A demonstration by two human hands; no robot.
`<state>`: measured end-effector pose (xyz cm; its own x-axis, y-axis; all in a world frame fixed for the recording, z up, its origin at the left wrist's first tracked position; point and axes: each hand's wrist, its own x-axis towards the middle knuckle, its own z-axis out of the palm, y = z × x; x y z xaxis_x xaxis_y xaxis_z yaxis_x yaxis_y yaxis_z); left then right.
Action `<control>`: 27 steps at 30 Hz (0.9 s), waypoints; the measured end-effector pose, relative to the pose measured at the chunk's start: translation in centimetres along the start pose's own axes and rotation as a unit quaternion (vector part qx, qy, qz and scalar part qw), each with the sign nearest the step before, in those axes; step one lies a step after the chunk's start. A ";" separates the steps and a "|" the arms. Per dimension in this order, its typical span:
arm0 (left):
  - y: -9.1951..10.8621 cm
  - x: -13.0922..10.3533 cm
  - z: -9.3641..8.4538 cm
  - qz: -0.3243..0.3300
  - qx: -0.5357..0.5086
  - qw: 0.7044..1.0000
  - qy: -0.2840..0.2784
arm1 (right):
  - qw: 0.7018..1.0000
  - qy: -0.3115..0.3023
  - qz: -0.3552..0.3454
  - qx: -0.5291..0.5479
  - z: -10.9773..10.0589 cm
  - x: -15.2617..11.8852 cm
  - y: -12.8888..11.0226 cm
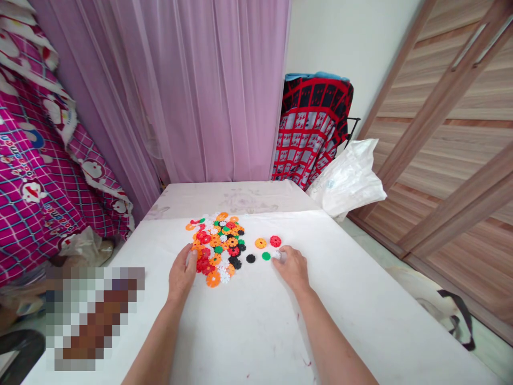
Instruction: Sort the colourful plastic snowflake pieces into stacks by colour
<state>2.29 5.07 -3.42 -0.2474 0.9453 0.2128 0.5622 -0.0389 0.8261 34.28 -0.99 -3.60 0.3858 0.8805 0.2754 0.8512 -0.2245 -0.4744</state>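
Observation:
A heap of notched plastic snowflake discs (215, 242) in orange, red, white, green and black lies on the white-covered table (240, 331). My left hand (182, 271) rests against the heap's left edge, thumb and fingers apart, seemingly holding nothing. To the right of the heap lie a separate orange disc (260, 243), a red disc (275, 241), a black disc (250, 259) and a green disc (266, 256). Beside the green one, my right hand (294, 266) pinches a white disc (277, 255) low over the cloth; its fingers partly cover the disc.
A white plastic bag (347, 179) stands at the table's back right corner. Behind are a purple curtain (216, 91) and a red checked cloth (306, 125). A wooden wardrobe (449, 128) is at the right, a pink patterned cloth (48, 176) at the left. The lower left is pixelated.

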 end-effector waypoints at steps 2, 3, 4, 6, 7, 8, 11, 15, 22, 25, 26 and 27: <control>-0.2 0.0 0.0 0.003 -0.003 1.000 -0.001 | 1.000 0.000 -0.005 -0.006 0.1 0.2 0.1; -0.2 0.0 0.0 0.003 -0.006 1.000 -0.001 | 1.000 0.000 -0.006 -0.009 0.2 0.3 0.2; -0.2 0.0 0.0 0.003 -0.010 1.000 -0.001 | 1.000 0.001 -0.006 -0.012 0.4 0.3 0.2; -0.1 0.0 -0.1 0.003 -0.014 1.000 -0.002 | 1.000 0.004 -0.006 -0.021 0.6 0.4 0.3; -0.1 -0.1 -0.1 0.002 -0.014 1.000 -0.002 | 1.000 0.006 -0.004 -0.026 0.7 0.5 0.3; 0.0 -0.1 -0.2 -0.001 -0.013 1.000 -0.001 | 0.999 0.008 -0.001 -0.031 0.8 0.6 0.4; 0.2 -0.3 -0.3 -0.014 -0.010 1.000 -0.003 | 0.999 0.014 0.022 -0.047 0.4 1.4 1.5; 0.0 -0.3 -0.2 -0.012 -0.017 1.000 -0.004 | 0.993 0.025 0.084 -0.078 -1.0 3.4 4.6; -0.5 -0.1 -0.1 0.001 -0.014 1.000 -0.002 | 0.989 0.041 0.104 -0.096 -2.2 5.6 8.5; -0.3 -0.1 -0.2 0.003 -0.007 1.000 0.003 | 0.990 0.049 0.096 -0.092 -2.0 5.5 8.7; -0.1 -0.1 -0.2 0.001 -0.004 1.000 0.004 | 0.990 0.049 0.095 -0.090 -2.0 5.5 8.7; 0.0 -0.1 -0.3 -0.001 -0.001 1.000 0.003 | 0.991 0.049 0.094 -0.088 -2.1 5.4 8.7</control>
<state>2.08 4.87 -3.32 -0.2532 0.9435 0.2138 0.5601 -0.0372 0.8276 44.50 0.99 -4.50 0.5682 0.7734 0.2809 0.8069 -0.4568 -0.3746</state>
